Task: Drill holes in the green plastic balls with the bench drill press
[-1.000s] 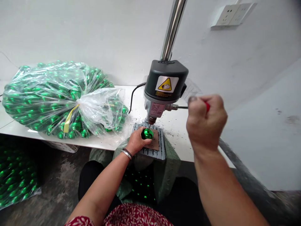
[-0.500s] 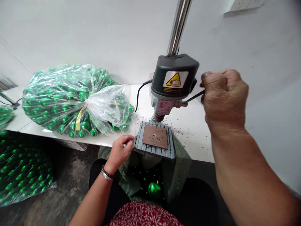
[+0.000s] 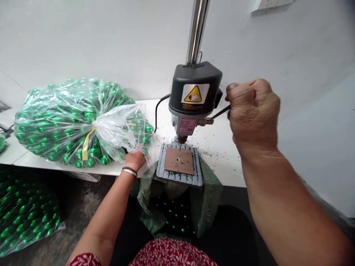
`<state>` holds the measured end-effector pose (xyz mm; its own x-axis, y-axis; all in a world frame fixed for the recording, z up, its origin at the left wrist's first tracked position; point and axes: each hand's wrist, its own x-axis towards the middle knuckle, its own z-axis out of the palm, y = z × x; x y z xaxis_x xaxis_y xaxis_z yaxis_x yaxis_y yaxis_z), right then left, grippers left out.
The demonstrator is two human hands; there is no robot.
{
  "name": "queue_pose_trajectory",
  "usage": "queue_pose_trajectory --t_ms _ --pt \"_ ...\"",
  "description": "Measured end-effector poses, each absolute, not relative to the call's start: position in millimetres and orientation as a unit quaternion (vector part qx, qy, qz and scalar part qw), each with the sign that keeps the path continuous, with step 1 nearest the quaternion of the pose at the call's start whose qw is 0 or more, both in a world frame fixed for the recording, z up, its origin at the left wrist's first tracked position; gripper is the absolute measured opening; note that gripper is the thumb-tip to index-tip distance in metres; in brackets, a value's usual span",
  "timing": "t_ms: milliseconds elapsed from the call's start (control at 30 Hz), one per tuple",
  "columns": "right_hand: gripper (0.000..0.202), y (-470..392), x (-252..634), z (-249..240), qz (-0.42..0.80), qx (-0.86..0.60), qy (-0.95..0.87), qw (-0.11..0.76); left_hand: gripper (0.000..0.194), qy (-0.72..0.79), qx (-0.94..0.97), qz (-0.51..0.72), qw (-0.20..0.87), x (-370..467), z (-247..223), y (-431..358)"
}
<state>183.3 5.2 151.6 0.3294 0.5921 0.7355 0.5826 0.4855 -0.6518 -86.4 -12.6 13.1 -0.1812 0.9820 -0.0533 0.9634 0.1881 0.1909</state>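
My right hand [image 3: 253, 112] is closed round the black lever [image 3: 221, 112] on the right side of the small drill press [image 3: 195, 88]. Below the drill bit, a brown square pad [image 3: 184, 166] with a small hole lies on the grooved metal base [image 3: 196, 177]. My left hand [image 3: 135, 159] reaches into the opening of a clear plastic bag [image 3: 112, 123] holding many shiny green balls [image 3: 63, 127]. The plastic and the balls hide its fingers.
Dark shavings lie on the white table [image 3: 229, 173] round the base. Another bag of green balls [image 3: 27, 214] stands low at the left. Under the base hangs a green sack [image 3: 212, 199] with more green balls inside.
My left hand has moved left from beside the base into the bag opening. A green ball that was falling over the sack no longer shows. My right hand stays on the lever.
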Motion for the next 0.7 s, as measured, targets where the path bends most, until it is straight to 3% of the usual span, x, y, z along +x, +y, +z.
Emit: queue_pose_trajectory --t_ms 67,167,300,433,533,700 --pt "0.039 1 179 156 0.051 -0.536 -0.546 0.642 0.044 0.751 0.646 0.100 0.095 -91 13 -31" --pt "0.040 -4 176 160 0.065 -0.534 -0.544 0.644 0.056 0.685 0.657 0.274 0.154 -100 15 -67" --pt "0.031 -5 174 163 0.068 -0.536 -0.536 0.649 0.062 0.573 0.560 0.456 0.388 -92 21 -106" --pt "0.028 -6 172 165 0.069 -0.546 -0.535 0.641 0.069 0.484 0.458 0.500 0.554 -60 17 -103" --pt "0.030 -8 171 168 0.081 -0.539 -0.539 0.642 0.056 0.500 0.427 0.502 0.561 -39 10 -79" --pt "0.035 -13 170 174 0.109 -0.546 -0.534 0.637 0.038 0.587 0.519 0.446 0.433 -19 1 -39"
